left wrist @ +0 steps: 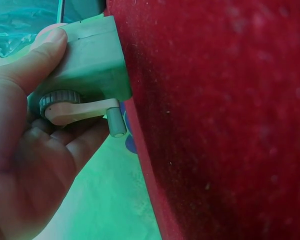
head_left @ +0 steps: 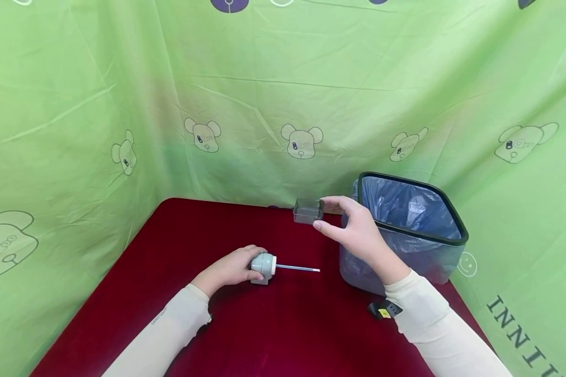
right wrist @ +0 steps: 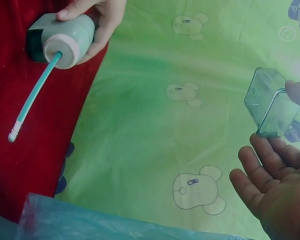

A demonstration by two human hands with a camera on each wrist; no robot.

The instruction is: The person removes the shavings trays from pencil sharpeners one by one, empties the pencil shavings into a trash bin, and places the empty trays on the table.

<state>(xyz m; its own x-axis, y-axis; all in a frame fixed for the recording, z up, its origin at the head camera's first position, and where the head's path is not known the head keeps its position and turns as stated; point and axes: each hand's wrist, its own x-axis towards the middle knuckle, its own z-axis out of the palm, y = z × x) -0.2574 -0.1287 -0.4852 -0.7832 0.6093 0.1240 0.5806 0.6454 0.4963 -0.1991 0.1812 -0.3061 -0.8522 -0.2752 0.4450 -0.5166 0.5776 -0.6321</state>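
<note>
My left hand (head_left: 233, 267) grips a pale green crank pencil sharpener (head_left: 263, 265) low over the red table. Its crank handle (left wrist: 82, 111) shows in the left wrist view, under the body. A pencil (head_left: 298, 268) with a white eraser end sticks out of the sharpener's front, pointing right. Up and to the right, my right hand (head_left: 358, 230) pinches a small clear grey shavings drawer (head_left: 308, 211) between thumb and fingers, held in the air left of the bin. In the right wrist view, a dark opening (right wrist: 36, 45) shows in the sharpener's base.
A bin (head_left: 401, 256) with a dark rim and a clear plastic liner stands at the table's right side, beside my right forearm. The red cloth (head_left: 283, 335) covers the table. Green printed curtains (head_left: 245, 104) hang close behind and along both sides.
</note>
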